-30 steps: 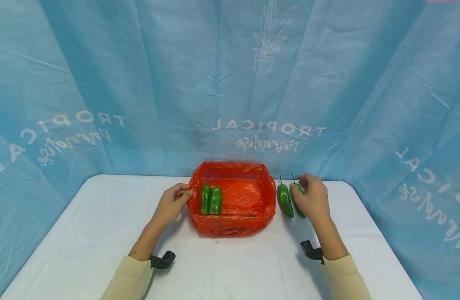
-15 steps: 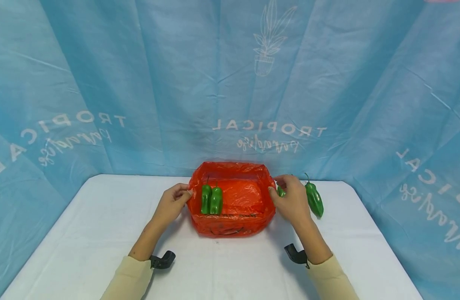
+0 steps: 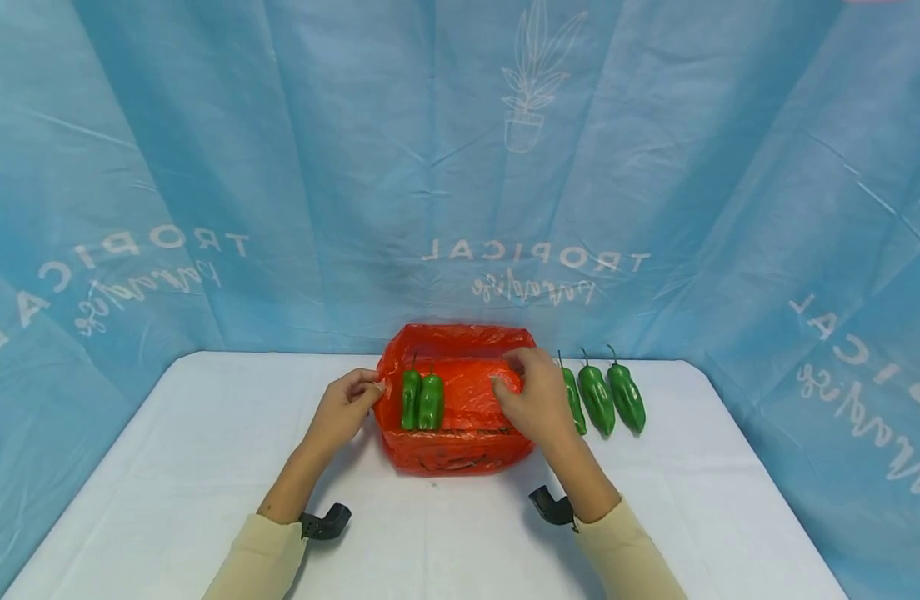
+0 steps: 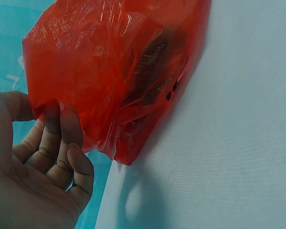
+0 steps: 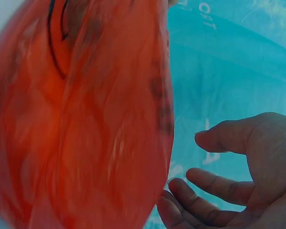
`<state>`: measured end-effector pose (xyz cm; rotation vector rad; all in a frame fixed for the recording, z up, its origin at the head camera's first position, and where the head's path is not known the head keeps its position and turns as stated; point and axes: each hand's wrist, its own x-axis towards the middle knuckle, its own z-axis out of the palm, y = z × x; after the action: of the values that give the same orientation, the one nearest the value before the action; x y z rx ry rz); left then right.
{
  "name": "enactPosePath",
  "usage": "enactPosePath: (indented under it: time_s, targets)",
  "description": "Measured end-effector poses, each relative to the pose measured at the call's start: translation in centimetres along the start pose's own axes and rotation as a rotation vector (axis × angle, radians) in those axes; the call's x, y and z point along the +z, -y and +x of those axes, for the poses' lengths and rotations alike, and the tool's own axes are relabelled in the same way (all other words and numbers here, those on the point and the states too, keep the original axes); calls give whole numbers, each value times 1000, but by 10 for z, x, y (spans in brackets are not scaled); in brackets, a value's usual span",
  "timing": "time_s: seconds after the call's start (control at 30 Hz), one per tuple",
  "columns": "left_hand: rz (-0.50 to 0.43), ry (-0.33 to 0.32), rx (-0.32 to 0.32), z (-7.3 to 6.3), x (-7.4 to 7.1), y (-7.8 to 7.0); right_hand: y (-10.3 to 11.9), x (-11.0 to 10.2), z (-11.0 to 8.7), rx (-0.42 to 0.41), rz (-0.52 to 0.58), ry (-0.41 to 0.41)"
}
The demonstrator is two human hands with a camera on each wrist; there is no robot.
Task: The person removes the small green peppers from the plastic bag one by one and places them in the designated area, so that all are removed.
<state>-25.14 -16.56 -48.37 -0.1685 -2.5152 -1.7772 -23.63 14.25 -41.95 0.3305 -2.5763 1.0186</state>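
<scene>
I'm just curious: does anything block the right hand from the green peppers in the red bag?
In the head view, nothing visible does: between the right hand and those green peppers, the red bag is open.

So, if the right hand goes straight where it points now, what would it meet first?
The right hand would probably meet the red bag first, at its far wall; hand height is unclear, so it may pass above.
</scene>
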Motion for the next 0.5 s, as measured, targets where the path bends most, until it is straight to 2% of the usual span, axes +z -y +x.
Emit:
enactPosePath:
  time_s: [0.5]
  targets:
    - [-14, 4, -6, -1, 0, 1, 25, 38, 3, 16, 19, 109]
